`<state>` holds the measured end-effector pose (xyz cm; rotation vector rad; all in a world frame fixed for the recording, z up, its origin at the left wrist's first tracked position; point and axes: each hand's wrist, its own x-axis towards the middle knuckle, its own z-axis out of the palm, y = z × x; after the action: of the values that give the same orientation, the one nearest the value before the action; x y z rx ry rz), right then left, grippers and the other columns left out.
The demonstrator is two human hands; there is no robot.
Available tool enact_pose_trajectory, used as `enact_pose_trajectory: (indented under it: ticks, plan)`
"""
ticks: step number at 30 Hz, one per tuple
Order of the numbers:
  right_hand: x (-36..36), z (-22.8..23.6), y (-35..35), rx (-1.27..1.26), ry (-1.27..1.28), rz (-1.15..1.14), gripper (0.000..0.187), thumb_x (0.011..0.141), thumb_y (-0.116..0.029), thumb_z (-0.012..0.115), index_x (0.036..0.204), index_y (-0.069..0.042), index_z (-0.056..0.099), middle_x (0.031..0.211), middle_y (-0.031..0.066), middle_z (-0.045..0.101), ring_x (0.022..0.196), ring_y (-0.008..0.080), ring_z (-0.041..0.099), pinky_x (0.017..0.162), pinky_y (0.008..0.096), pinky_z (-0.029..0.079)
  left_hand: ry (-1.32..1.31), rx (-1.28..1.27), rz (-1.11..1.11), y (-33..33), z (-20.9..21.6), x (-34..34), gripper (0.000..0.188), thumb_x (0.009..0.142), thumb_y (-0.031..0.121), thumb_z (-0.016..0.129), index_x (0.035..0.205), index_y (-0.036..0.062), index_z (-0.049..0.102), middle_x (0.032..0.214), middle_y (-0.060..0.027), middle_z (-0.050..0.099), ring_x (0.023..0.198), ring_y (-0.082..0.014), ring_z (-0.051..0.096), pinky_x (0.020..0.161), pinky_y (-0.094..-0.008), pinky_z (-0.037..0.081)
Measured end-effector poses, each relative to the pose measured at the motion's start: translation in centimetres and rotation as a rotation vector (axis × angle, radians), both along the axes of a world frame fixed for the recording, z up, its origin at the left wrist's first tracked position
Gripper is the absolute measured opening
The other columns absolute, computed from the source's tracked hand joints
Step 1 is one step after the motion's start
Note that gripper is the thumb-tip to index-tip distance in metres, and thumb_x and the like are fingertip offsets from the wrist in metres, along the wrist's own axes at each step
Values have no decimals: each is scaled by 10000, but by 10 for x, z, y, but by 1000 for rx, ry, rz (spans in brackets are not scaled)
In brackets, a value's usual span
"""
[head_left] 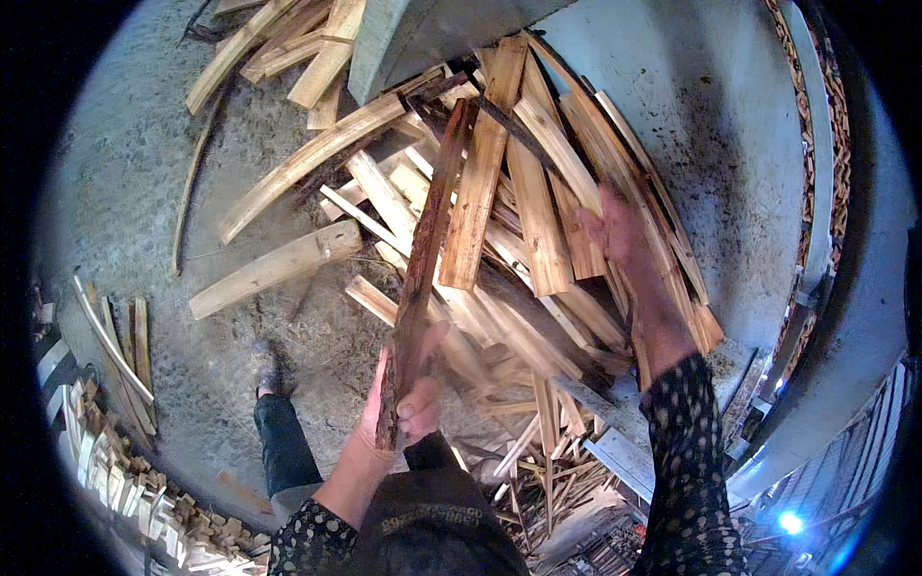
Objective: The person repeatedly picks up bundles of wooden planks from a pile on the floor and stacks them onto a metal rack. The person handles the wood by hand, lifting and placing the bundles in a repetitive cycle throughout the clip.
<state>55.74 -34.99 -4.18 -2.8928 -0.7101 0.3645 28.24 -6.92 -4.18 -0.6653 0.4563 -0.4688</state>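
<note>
My left hand (401, 398) grips the near end of a long dark reddish-brown wooden strip (429, 240) that points up and away over a heap of pale wood offcuts (519, 221). My right hand (615, 230) reaches further out and rests on the planks at the right side of that heap, its fingers around the end of a light plank (576, 182). Both forearms wear dark sleeves with small pale dots. The heap lies against a grey metal surface (691, 115).
Loose planks (274, 269) lie scattered on the grey concrete floor (125, 173) to the left. More strips are stacked at the lower left (115, 355). My leg and shoe (269, 384) stand on the floor. A curved rack of wood pieces (826, 144) runs along the right edge.
</note>
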Motion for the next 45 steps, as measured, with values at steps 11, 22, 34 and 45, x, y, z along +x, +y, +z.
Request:
enact_pose_trajectory:
  ticks: [11, 22, 34, 45]
  plan:
    - [-548, 143, -228, -291, 1081, -278, 385, 807, -334, 540, 1098, -84, 510, 1015, 140, 582, 944, 267, 559, 791, 393, 440, -66, -15, 60, 17, 4, 11, 548, 909, 426, 368, 1367, 158, 234, 557, -41, 415, 415, -122, 368, 385, -240, 333]
    - [-214, 47, 103, 860, 1001, -1040, 553, 858, -353, 514, 1261, -1, 372, 1128, 125, 537, 1016, 226, 537, 849, 314, 428, -533, 1646, -689, -11, 47, 6, 551, 775, 103, 598, 1257, 30, 341, 1006, -123, 545, 905, -204, 544, 830, -329, 441]
    - [-384, 121, -51, -70, 934, -904, 381, 809, -334, 542, 1067, -54, 550, 922, 132, 604, 838, 258, 581, 712, 366, 459, -752, 1602, -786, -46, 23, -38, 300, 816, 122, 558, 1088, 0, 526, 829, -75, 590, 785, -127, 555, 701, -264, 457]
    - [-187, 58, -41, 100, 95, -397, 438, 797, -218, 517, 1179, -17, 445, 1169, 228, 470, 1102, 379, 441, 966, 416, 331, -256, 2317, -368, -34, -62, 94, 454, 784, 155, 603, 1154, -65, 459, 1114, -206, 524, 989, -246, 538, 831, -314, 435]
